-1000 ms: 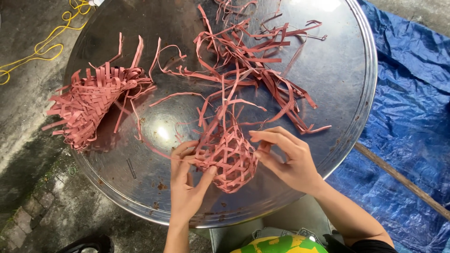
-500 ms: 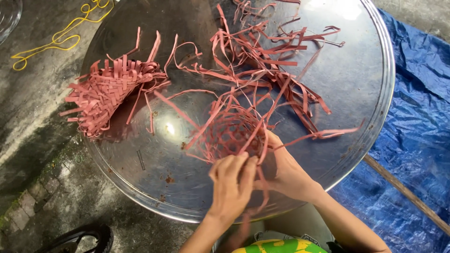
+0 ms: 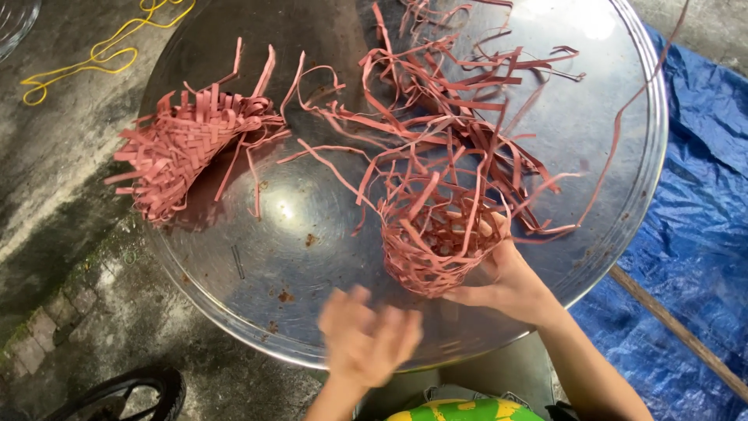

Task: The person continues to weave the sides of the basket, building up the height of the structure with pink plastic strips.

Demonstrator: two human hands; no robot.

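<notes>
Right hand: the right hand (image 3: 510, 282) cups the half-woven basket (image 3: 438, 248) from its right side, thumb (image 3: 492, 228) hooked over the rim, fingers curled under the base. Half a second ago it lay mostly hidden behind the left hand.
Left hand: the left hand (image 3: 366, 337) hangs off the work, blurred, fingers spread, holding nothing, over the near edge of the surface. Half a second ago it was on the weave itself; now it is clear of it, lower and to the left.
Half-woven basket: pink strip weave, standing mouth-up near the near-right edge of the surface (image 3: 257, 257), loose ends sticking up from its rim. A second ago it lay flatter between both hands.
Loose strips: a tangle of pink strips (image 3: 460, 101) spreads from the basket toward the far edge; one long strip (image 3: 623, 117) arcs up past the right edge.
Second basket: another woven piece (image 3: 183, 152) lies on its side at the left edge, well apart from the hands, unchanged.
Surface: round, shiny metal, with rust-coloured specks.
Surroundings: blue tarpaulin (image 3: 693, 234) on the ground to the right; yellow cord (image 3: 101, 54) on the concrete at upper left.
</notes>
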